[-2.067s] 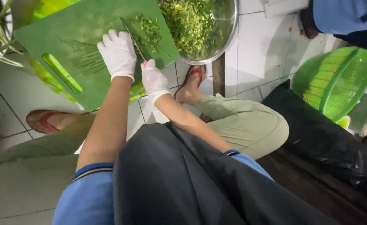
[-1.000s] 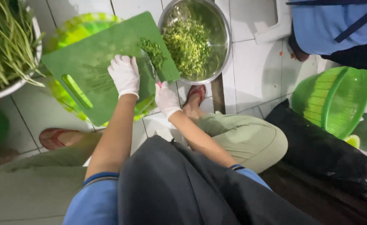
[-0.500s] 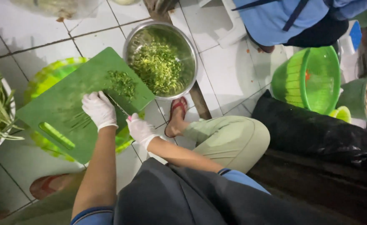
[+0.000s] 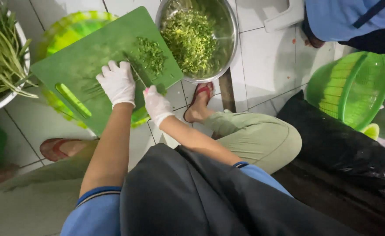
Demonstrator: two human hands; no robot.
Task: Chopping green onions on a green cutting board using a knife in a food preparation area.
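Observation:
A green cutting board (image 4: 87, 57) rests on a yellow-green basket (image 4: 70, 30) on the tiled floor. My left hand (image 4: 117, 82), in a white glove, presses flat on a bunch of green stems on the board. My right hand (image 4: 156, 105), also gloved, grips the handle of a knife (image 4: 136, 74) whose blade lies across the board. A pile of chopped greens (image 4: 151, 53) sits just past the blade. A steel bowl (image 4: 232, 48) holding more chopped greens stands beyond the board's far right corner.
A white bowl of long green stems (image 4: 0, 52) is at the left. A green colander (image 4: 350, 89) and a black bag (image 4: 337, 144) are on the right. Another person in blue (image 4: 354, 19) sits at top right. My sandalled feet (image 4: 199, 102) rest on the floor.
The view has shifted, so board and bowl sit differently in frame. My hands stay on the stems and knife, with the chopped pile still beside the blade.

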